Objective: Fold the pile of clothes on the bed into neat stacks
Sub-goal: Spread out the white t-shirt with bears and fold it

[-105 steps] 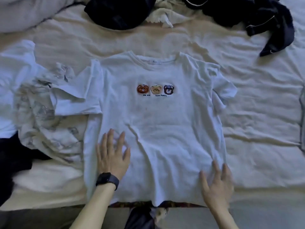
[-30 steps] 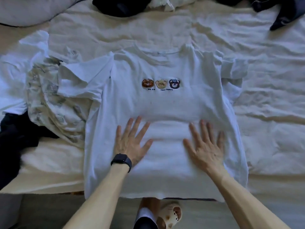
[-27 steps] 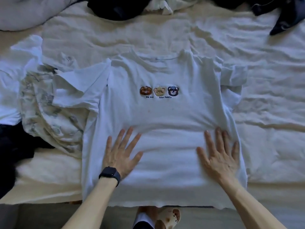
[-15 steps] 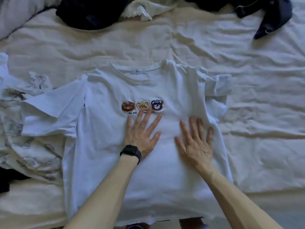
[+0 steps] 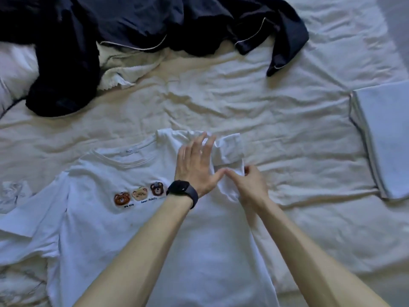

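Across the rumpled bed sheet, the white T-shirt lies face up near centre, with dark clothes heaped far left. Half a second ago both hands smoothed its chest. Now the left hand presses flat-fingered on the shoulder and the right hand pinches the sleeve, so I judge folding begins.

Two bare arms fill the lower half of the frame. The left forearm is uncovered all the way to the bottom edge, and so is the right forearm at lower right. On the left wrist, dead centre, is a black watch with a dark, rounded-square face and a smooth black band. Left hand bare, right hand bare too.
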`<action>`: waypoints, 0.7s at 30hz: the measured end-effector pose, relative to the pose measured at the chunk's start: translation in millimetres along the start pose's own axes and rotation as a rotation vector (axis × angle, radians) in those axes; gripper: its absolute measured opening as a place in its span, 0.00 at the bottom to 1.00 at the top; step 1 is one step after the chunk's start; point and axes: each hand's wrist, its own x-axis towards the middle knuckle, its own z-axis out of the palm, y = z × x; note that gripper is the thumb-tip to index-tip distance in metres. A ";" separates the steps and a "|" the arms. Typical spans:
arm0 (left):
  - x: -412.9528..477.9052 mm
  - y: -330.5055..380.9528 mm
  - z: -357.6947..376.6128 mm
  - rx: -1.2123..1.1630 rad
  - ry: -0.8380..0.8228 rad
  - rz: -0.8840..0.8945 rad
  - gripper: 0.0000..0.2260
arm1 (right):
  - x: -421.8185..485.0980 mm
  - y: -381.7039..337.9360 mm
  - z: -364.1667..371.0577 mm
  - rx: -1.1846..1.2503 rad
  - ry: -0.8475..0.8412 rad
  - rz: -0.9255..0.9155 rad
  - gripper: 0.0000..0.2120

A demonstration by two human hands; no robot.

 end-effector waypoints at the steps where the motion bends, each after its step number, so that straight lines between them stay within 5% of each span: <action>1: 25.2 14.2 -2.4 0.029 -0.080 -0.007 0.42 | 3.2 0.6 -2.3 0.106 0.002 0.016 0.14; 4: 82.6 37.0 -10.0 0.216 -0.349 -0.023 0.29 | 5.3 8.9 -22.0 0.404 0.107 0.013 0.06; 6: 106.4 43.3 -19.7 -0.001 -0.394 -0.075 0.15 | 1.8 22.4 -35.9 0.442 0.242 0.000 0.05; 10: 129.1 65.1 -27.9 -0.525 -0.281 -0.123 0.14 | -4.0 57.4 -48.9 0.552 0.274 0.064 0.05; 12: 137.7 80.1 -25.5 -0.480 -0.297 -0.096 0.07 | 0.0 64.8 -51.1 0.586 0.205 0.126 0.05; 16: 155.0 99.1 -11.7 -0.372 -0.347 -0.139 0.10 | 17.2 58.6 -58.5 0.656 0.095 0.176 0.10; 21: 178.0 113.3 -12.2 -0.491 -0.269 -0.140 0.04 | 26.5 51.0 -77.7 0.493 0.296 0.087 0.12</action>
